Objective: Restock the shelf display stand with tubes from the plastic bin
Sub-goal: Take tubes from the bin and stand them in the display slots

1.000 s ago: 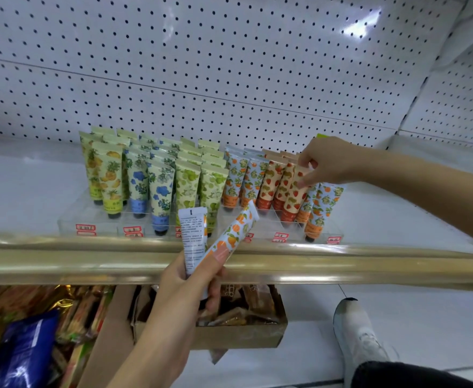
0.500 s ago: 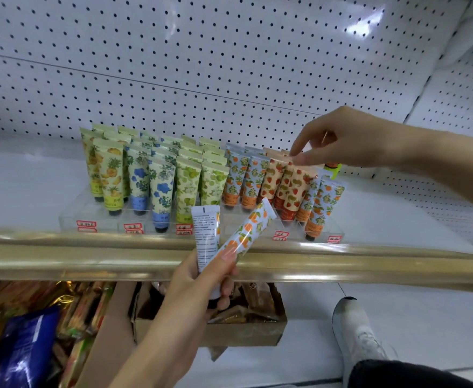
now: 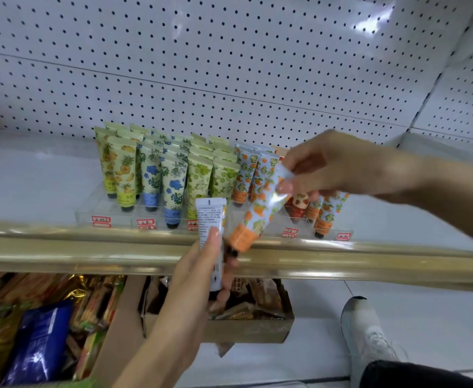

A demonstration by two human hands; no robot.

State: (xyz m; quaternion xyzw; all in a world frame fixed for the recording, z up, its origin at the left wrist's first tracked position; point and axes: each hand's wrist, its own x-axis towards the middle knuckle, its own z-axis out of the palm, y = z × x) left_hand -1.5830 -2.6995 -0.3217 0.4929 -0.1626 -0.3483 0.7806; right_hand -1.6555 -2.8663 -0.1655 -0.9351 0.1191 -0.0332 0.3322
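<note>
Head view: the right hand (image 3: 327,169) pinches the crimped end of an orange-print tube (image 3: 253,217), its cap hanging down, probably so it can go cap-first into the clear display stand (image 3: 89,211) behind. The left hand (image 3: 190,275) grips a second tube (image 3: 210,217) upright just beside it, apparently kept ready.

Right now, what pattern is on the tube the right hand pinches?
Orange fruit print on the pale-blue tube; head view.

On the shelf (image 3: 34,177), tubes (image 3: 173,180) stand in the display stand (image 3: 89,214) before the pegboard (image 3: 229,51).
</note>
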